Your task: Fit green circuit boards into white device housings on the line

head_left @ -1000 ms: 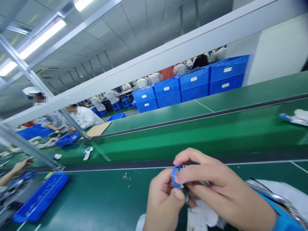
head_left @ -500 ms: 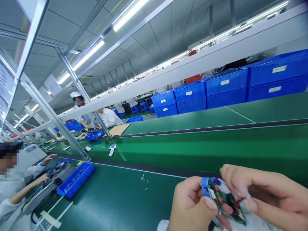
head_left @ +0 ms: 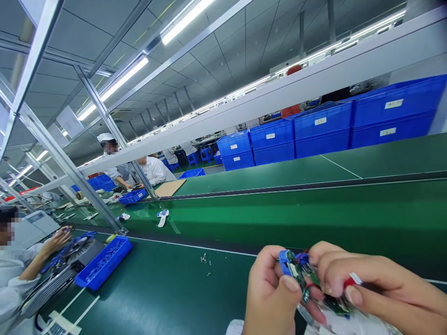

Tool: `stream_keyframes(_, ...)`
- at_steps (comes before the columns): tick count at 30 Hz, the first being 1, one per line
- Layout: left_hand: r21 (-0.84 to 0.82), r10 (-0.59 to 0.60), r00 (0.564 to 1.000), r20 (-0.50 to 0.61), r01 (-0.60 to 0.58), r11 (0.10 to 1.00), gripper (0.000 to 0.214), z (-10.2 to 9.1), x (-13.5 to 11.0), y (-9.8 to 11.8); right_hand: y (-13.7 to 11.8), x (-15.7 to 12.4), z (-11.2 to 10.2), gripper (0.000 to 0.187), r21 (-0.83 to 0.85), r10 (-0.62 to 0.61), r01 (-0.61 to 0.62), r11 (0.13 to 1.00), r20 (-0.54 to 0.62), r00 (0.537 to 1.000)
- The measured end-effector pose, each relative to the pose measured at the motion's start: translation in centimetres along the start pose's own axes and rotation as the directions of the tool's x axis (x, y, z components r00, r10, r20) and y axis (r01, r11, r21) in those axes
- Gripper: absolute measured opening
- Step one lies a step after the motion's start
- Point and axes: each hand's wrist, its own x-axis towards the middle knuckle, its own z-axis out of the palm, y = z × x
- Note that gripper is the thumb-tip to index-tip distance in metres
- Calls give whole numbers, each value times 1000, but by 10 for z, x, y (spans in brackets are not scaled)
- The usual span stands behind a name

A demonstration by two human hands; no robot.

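The green bench point(head_left: 167, 288) fills the lower half of the view, and its bare surface runs out toward nine o'clock from the hands. Beyond it, from nine to three o'clock, lies the brighter green conveyor belt point(head_left: 314, 214), edged by a dark strip and a white line on the near side. Stacked blue crates point(head_left: 321, 130) line the far side at one to two o'clock. A blue tray point(head_left: 104, 261) sits on the bench at eight o'clock, beside a co-worker's hand point(head_left: 57, 238).

The right hand point(head_left: 377, 288) comes in from four o'clock with its fingers curled and pressed together, thumb and forefinger nipping a red piece point(head_left: 349, 282) at the board's right end. The left hand point(head_left: 275, 298), at six o'clock, is closed too, its thumb pad clamping the left end of the circuit board point(head_left: 302, 277). That small green board with its blue end block is held in the air between both hands, just above the bench's near edge. A few tiny loose bits point(head_left: 204, 259) lie on the bench at nine o'clock of the hands, well apart from them.
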Motion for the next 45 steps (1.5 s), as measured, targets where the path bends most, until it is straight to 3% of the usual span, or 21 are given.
stream_keyframes(2, -7, -4, 998, -70, 3, 1000, 42, 4, -2, 0, -4, -1, 2, 29, 134, 101, -112, 985, 92, 991)
stream_keyframes(5, 8, 11, 981, -193, -9, 1000, 48, 12, -4, 2, -10, 0, 6, 31, 306, 251, -270, 913, 100, 963)
stream_keyframes(9, 57, 36, 968, -248, -22, 998, 49, 18, -7, 4, -24, 7, 9, 31, 363, 280, -287, 886, 72, 957)
stream_keyframes(11, 91, 61, 968, -244, -40, 995, 46, 18, -8, 5, -34, 12, 10, 30, 270, 225, -225, 936, 30, 974)
stream_keyframes(14, 165, 103, 957, -271, -59, 984, 43, 17, -11, 6, -49, 19, 10, 30, -77, 69, -66, 995, 28, 997)
stream_keyframes(16, 223, 136, 938, -317, -66, 973, 44, 16, -13, 7, -55, 22, 12, 29, -291, -25, 45, 956, 73, 997)
stream_keyframes(19, 269, 176, 920, -350, -81, 960, 44, 18, -16, 10, -59, 26, 15, 27, -418, -78, 120, 900, 115, 990)
stream_keyframes(25, 270, 119, 941, -318, -30, 962, 39, 25, -20, 16, -60, 27, 17, 26, -411, -78, 125, 903, 130, 988)
stream_keyframes(32, 285, 126, 934, -334, -27, 958, 44, 24, -22, 16, -61, 25, 13, 30, -446, -12, 88, 891, 172, 985)
stream_keyframes(38, 306, 228, 937, -264, -142, 941, 39, 27, -20, 13, -64, 30, 12, 32, -485, -25, 142, 863, 239, 971)
stream_keyframes(42, 467, 283, 948, -143, -188, 864, 34, 26, -21, 17, -70, 33, 9, 33, -510, 0, 151, 847, 284, 959)
stream_keyframes(45, 663, 333, 939, -82, -198, 722, 35, 20, -25, 21, -72, 34, 6, 34, -512, 46, 131, 849, 318, 947)
